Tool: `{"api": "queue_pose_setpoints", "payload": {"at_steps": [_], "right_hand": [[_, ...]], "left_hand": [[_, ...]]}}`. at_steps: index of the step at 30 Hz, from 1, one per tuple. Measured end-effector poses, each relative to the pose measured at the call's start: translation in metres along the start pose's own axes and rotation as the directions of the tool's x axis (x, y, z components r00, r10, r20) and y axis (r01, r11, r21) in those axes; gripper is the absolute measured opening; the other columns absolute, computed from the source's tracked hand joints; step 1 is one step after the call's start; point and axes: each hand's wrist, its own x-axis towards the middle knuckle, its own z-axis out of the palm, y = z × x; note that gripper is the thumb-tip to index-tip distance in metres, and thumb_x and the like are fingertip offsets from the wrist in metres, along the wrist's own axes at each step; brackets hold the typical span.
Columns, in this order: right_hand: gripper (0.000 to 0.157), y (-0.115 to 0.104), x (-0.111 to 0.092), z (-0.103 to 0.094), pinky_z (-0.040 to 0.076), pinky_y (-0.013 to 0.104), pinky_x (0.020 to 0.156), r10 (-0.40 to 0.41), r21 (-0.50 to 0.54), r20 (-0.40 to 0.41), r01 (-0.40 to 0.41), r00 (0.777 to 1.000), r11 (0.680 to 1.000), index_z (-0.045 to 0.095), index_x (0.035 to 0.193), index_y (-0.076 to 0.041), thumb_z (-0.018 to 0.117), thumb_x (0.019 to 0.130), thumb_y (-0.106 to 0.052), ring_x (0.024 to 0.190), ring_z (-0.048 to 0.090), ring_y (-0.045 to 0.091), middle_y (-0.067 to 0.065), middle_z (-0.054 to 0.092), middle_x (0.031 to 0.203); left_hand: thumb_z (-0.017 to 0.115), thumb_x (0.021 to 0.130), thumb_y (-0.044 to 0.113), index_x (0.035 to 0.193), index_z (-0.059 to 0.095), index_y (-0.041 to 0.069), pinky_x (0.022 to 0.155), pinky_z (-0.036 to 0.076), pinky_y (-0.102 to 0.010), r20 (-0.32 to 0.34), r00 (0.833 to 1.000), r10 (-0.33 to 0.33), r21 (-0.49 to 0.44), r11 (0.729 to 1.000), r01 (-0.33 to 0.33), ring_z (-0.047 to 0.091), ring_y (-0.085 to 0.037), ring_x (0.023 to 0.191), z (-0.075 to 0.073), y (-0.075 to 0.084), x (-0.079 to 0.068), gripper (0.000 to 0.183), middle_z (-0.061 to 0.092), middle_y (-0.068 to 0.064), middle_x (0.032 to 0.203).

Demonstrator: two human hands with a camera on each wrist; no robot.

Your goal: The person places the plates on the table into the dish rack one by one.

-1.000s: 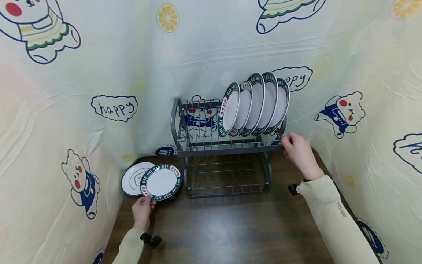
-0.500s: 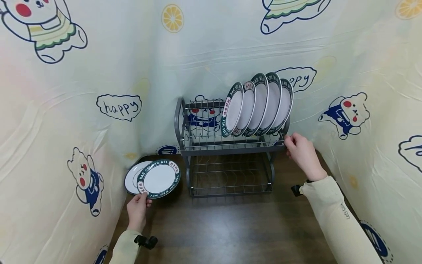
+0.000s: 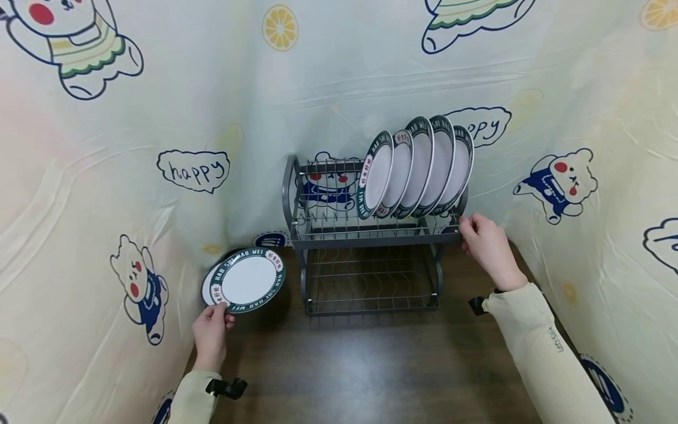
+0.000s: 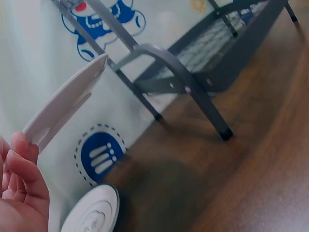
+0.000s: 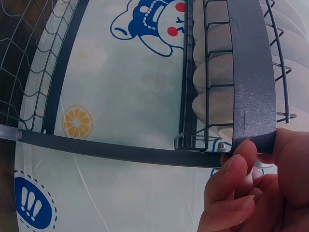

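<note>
My left hand [image 3: 210, 337] pinches the near edge of a white plate [image 3: 248, 279] with a green lettered rim. In the left wrist view that plate is held up, apart from another plate [image 4: 95, 210] lying on the table. The head view shows only a sliver of this lower plate [image 3: 207, 291]. At the right front corner of a grey two-tier dish rack [image 3: 365, 242], my right hand [image 3: 491, 252] grips the frame. Thumb and fingers close around the bar end in the right wrist view. Several plates [image 3: 422, 168] stand on edge in the right half of the upper tier.
A dark brown wooden table [image 3: 344, 365] lies under everything. Pale printed cloth [image 3: 201, 88] surrounds the back and both sides. The rack's lower tier [image 3: 373, 277] is a bare wire shelf, and the upper tier's left half shows bare wires.
My left hand has moved slightly left and away from the rack with the plate, which covers more of the lower plate. My right hand keeps its grip on the rack.
</note>
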Motion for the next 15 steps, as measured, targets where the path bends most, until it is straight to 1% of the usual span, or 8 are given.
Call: {"api": "queue_pose_setpoints", "payload": {"at_steps": [6,11,15], "right_hand": [[0.045,0.001,0.001,0.0,0.043,0.033,0.052,-0.001,-0.001,0.001,0.001,1.0,1.0,0.056,0.089,-0.002,0.039,0.112,-0.036,0.06,0.056,0.02,0.009,0.063,0.072],[0.045,0.001,0.0,0.001,0.043,0.032,0.052,-0.004,0.005,0.001,0.004,1.0,1.0,0.057,0.089,-0.001,0.039,0.112,-0.036,0.06,0.056,0.02,0.009,0.063,0.072],[0.045,0.001,-0.001,0.001,0.043,0.032,0.053,0.001,0.008,0.002,-0.001,1.0,1.0,0.056,0.089,-0.002,0.039,0.112,-0.036,0.06,0.056,0.019,0.008,0.063,0.072]], "left_hand": [[0.06,0.105,0.025,0.088,0.068,0.013,0.057,0.051,-0.018,0.014,1.0,0.002,-0.033,0.999,-0.002,0.059,-0.005,0.06,0.0,0.013,-0.011,0.022,0.063,0.006,0.069],[0.061,0.104,0.024,0.088,0.07,0.012,0.054,0.049,-0.017,0.023,1.0,0.014,-0.106,0.994,-0.012,0.057,-0.007,0.059,-0.001,0.025,-0.022,0.022,0.062,0.004,0.069],[0.062,0.104,0.024,0.088,0.072,0.012,0.054,0.049,-0.017,0.039,0.999,0.027,-0.137,0.99,-0.021,0.057,-0.007,0.059,-0.003,0.035,-0.028,0.023,0.062,0.001,0.07]]}}
